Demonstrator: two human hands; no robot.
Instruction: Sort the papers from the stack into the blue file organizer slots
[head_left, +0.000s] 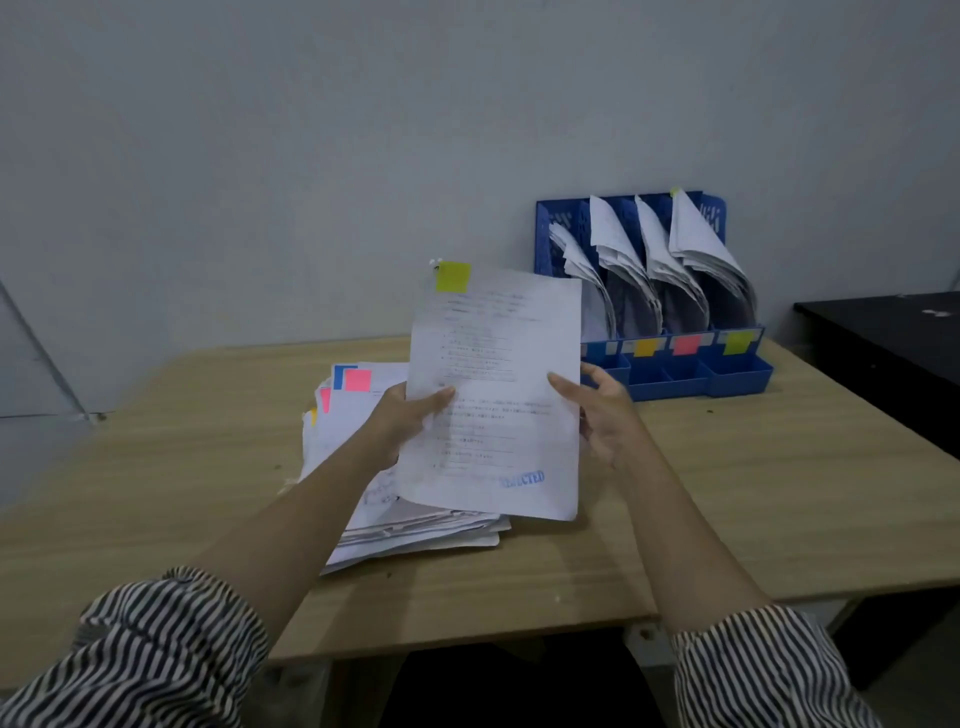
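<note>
Both hands (415, 410) (602, 410) are pinching a yellow-tagged sheet (498, 395); organizer (675, 374) slots are filling, thick stack (405, 519) waiting.

My left hand (410, 415) pinches a sheet (493, 395) above the stack (363, 467); my right hand (605, 415) grips its right edge, blue organizer (675, 374) far right.
</note>
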